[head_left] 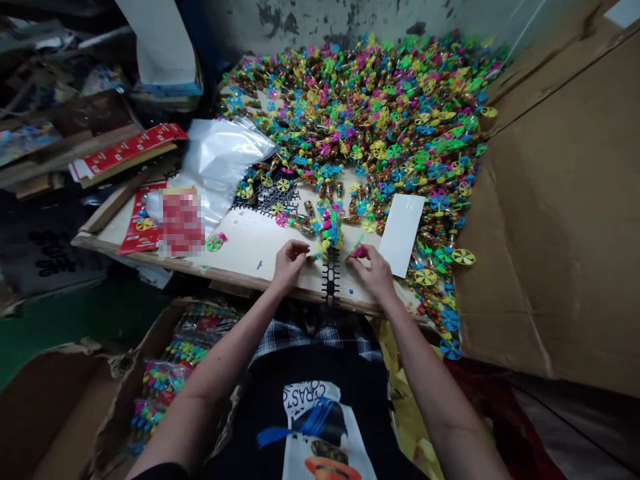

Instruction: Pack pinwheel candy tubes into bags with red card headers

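A black plastic holder strip runs from the table's front edge, and several small colourful fan toys with candy in them stand packed together at its far end. To the left of the strip, my left hand is closed in a pinch; a small yellowish bit shows by its fingertips, too blurred to name. My right hand, on the strip's other side, pinches a candy-filled toy with a pink top and a green part. The toy's lower end is partly hidden by the fingers.
A large heap of candy-filled fan toys covers the back and right of the table. Clear plastic bags, red cards and a white card lie around. Cardboard walls the right; a box of packed toys stands below left.
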{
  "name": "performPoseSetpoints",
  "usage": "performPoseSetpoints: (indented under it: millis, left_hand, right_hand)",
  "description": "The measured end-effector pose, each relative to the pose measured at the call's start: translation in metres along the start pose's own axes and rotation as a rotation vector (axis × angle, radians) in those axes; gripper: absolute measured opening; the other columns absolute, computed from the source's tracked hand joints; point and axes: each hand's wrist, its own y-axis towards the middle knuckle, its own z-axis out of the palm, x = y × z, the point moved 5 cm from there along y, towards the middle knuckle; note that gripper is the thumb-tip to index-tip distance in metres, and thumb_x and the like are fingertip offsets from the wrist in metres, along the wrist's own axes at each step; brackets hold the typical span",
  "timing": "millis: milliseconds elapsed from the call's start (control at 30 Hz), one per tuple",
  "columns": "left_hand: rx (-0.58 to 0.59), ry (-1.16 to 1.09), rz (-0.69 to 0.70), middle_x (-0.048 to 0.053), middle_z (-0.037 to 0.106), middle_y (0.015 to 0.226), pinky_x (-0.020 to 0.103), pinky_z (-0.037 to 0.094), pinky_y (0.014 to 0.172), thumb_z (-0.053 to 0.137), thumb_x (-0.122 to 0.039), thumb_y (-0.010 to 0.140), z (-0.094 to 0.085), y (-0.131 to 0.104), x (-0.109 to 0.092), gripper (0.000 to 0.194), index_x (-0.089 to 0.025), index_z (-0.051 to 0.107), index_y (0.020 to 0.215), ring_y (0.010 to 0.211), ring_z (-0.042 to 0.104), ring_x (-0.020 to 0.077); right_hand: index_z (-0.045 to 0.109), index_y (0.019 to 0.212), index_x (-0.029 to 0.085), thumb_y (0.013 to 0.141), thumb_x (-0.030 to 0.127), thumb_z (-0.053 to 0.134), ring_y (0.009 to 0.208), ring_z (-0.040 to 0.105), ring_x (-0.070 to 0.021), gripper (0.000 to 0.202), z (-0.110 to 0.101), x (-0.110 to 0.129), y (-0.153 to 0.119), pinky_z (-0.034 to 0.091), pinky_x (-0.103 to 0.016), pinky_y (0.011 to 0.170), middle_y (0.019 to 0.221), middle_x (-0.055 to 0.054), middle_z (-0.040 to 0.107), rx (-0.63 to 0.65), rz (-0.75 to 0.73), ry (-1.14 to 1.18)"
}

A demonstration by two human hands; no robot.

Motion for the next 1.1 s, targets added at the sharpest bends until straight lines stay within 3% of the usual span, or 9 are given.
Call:
performPoseSetpoints:
  millis: [133,333,467,600,700,800,967,1100]
  left_hand:
    - [0.015,0.059,-0.001,0.002,0.059,0.081,0.029,0.048,0.078,0.052,-0.016,0.065,0.016,-0.009,0.009,0.021,-0.017,0.055,0.086,0.081,0.059,0.0144]
    - [0.129,0.255,0.033,0.006,0.058,0.104,0.035,0.043,0.093,0.055,-0.016,0.068,0.020,-0.024,0.007,0.032,-0.017,0.053,0.100,0.103,0.055,0.0190]
    - [0.283,0.289,0.011,0.008,0.058,0.109,0.034,0.046,0.089,0.060,-0.012,0.059,0.027,-0.031,0.003,0.047,-0.016,0.052,0.105,0.101,0.056,0.0206]
    - [0.337,0.320,-0.048,0.003,0.062,0.092,0.032,0.046,0.083,0.055,-0.012,0.058,0.035,-0.030,0.002,0.037,-0.017,0.056,0.096,0.088,0.057,0.0184]
    - [0.306,0.196,-0.129,0.001,0.061,0.079,0.030,0.045,0.078,0.051,-0.017,0.061,0.037,-0.027,0.003,0.026,-0.017,0.057,0.087,0.080,0.056,0.0166]
    - [0.187,-0.023,-0.248,-0.001,0.059,0.071,0.028,0.046,0.073,0.051,-0.019,0.058,0.035,-0.024,0.006,0.021,-0.018,0.057,0.078,0.074,0.056,0.0159]
    - [0.101,-0.391,-0.465,0.000,0.060,0.067,0.027,0.047,0.061,0.049,-0.020,0.049,0.034,-0.021,0.006,0.022,-0.017,0.054,0.071,0.064,0.058,0.0154]
    - [0.037,-0.508,-0.546,-0.001,0.056,0.057,0.025,0.044,0.052,0.054,-0.027,0.053,0.033,-0.023,0.001,0.021,-0.017,0.057,0.070,0.051,0.052,0.0119]
  right_hand:
    - [0.058,0.089,0.021,0.083,0.038,0.053,0.081,0.063,-0.0205,0.019,0.023,0.008,-0.014,0.050,-0.034,0.075,0.086,-0.005,0.067,-0.064,0.073,0.119]
    - [0.058,0.093,0.020,0.081,0.033,0.052,0.087,0.063,-0.0219,0.018,0.030,0.012,-0.016,0.050,-0.035,0.079,0.090,-0.008,0.066,-0.112,0.046,0.143]
    - [0.057,0.095,0.021,0.078,0.028,0.056,0.083,0.064,-0.0211,0.018,0.033,0.007,-0.018,0.051,-0.034,0.077,0.089,-0.006,0.067,-0.093,0.101,0.209]
    - [0.058,0.094,0.021,0.079,0.027,0.054,0.083,0.064,-0.0202,0.016,0.034,0.007,-0.019,0.051,-0.034,0.077,0.089,-0.005,0.068,-0.089,0.099,0.255]
    - [0.060,0.095,0.021,0.082,0.028,0.053,0.086,0.064,-0.0201,0.016,0.035,0.010,-0.018,0.050,-0.033,0.079,0.091,-0.005,0.067,-0.075,0.070,0.262]
    - [0.061,0.094,0.021,0.083,0.029,0.053,0.087,0.063,-0.0200,0.016,0.037,0.013,-0.016,0.050,-0.033,0.079,0.091,-0.006,0.067,-0.074,0.050,0.247]
    - [0.062,0.093,0.021,0.084,0.029,0.052,0.085,0.063,-0.0200,0.015,0.038,0.015,-0.016,0.051,-0.034,0.079,0.090,-0.006,0.067,-0.106,0.031,0.223]
    - [0.061,0.095,0.021,0.083,0.030,0.054,0.083,0.064,-0.0192,0.016,0.038,0.015,-0.016,0.052,-0.033,0.079,0.091,-0.005,0.067,-0.126,0.065,0.269]
